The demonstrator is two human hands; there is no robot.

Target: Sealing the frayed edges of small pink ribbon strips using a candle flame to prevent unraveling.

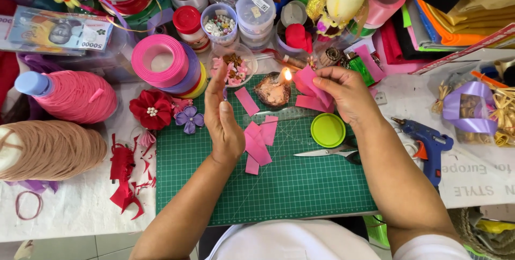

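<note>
Pink ribbon piece [310,84] pinched in the right hand [343,94], grip closed on it between thumb and fingertips, its edge held just beside the flame of a small lit candle [273,91] in a shallow brown holder at the far edge of the green cutting mat [289,185]. Left hand [224,120] raised edge-on over the mat, palm turned toward the candle, fingers straight and together, grip wide and holding nothing. More cut pink ribbon pieces [258,141] scattered flat on the mat between both hands, some overlapping. Round green lid [328,130] lying on the mat near the right wrist, scissors [330,153] just below it, blades pointing left. Blue glue gun [426,144] resting on the white tabletop [75,206] right of the mat. Left of the mat: 1 red fabric flower [152,110], 1 small purple flower [190,119] beside it, red scraps [126,177] nearer the edge. Stacked ribbon rolls [167,65], pink on top, behind the flowers; pink thread cone [70,94] and beige thread cone [48,149] at far left.
</note>
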